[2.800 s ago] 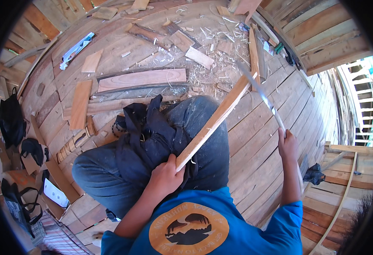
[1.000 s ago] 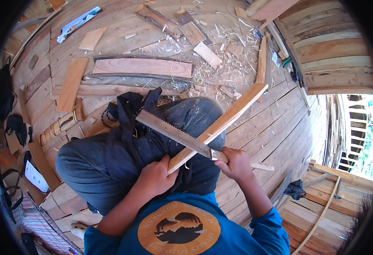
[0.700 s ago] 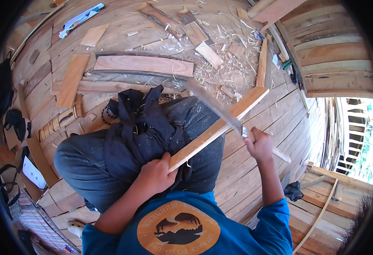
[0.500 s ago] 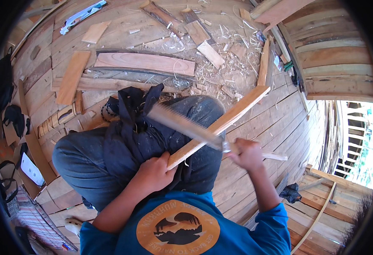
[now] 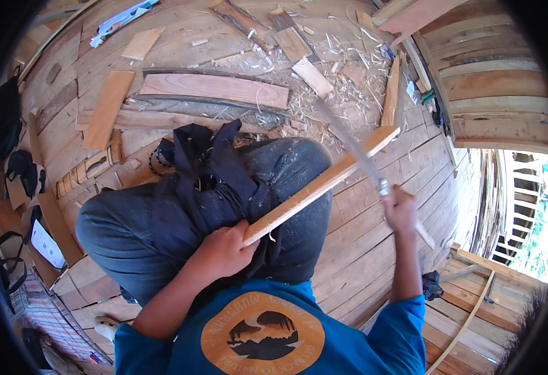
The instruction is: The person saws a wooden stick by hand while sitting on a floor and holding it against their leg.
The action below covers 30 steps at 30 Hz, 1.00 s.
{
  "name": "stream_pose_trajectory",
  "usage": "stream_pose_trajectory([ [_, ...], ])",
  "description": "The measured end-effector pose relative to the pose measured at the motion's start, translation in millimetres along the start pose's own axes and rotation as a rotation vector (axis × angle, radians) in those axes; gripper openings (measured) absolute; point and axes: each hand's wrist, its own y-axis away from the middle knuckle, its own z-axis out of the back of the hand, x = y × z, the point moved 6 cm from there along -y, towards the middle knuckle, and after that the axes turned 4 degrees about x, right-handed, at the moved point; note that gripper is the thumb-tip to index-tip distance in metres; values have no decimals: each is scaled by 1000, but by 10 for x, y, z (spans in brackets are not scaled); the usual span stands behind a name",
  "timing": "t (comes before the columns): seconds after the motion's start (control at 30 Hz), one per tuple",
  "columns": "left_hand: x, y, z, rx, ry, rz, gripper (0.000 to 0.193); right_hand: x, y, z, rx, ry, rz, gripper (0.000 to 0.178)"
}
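A narrow strip of pale wood [image 5: 305, 200] slants over my thigh, its near end low and its far end up to the right. My left hand [image 5: 224, 250] is closed round the near end. My right hand [image 5: 401, 208] grips the long light handle of a machete [image 5: 347, 133], out to the right of my knee. The blade, smeared by motion, points up and left and crosses over the strip near its far end; whether it touches the wood I cannot tell. Dark cloth [image 5: 208, 159] lies bunched on my lap.
Wood shavings [image 5: 364, 94] litter the plank floor ahead. A reddish board [image 5: 214, 90] lies beyond my knees, with another board [image 5: 108, 109] to its left. A cardboard box [image 5: 66, 234] stands at the left, a slatted wooden panel [image 5: 496, 81] at the upper right.
My right hand has moved right and slightly up with the machete, carrying the blade from the strip's near half toward its far end. My left hand and the strip have barely shifted.
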Motion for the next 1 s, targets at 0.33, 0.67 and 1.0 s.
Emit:
stream_pose_trajectory([
  [0.33, 2, -40, -39, -68, -39, -41, 27, 927, 15, -469, 100, -60, 451, 68],
  [0.67, -106, -110, -9, -41, -18, -9, 30, 827, -186, -338, 15, 27, 513, 73],
  [1.0, -16, -135, -54, -123, -21, -73, 27, 1055, -9, -383, 180, -71, 455, 68],
])
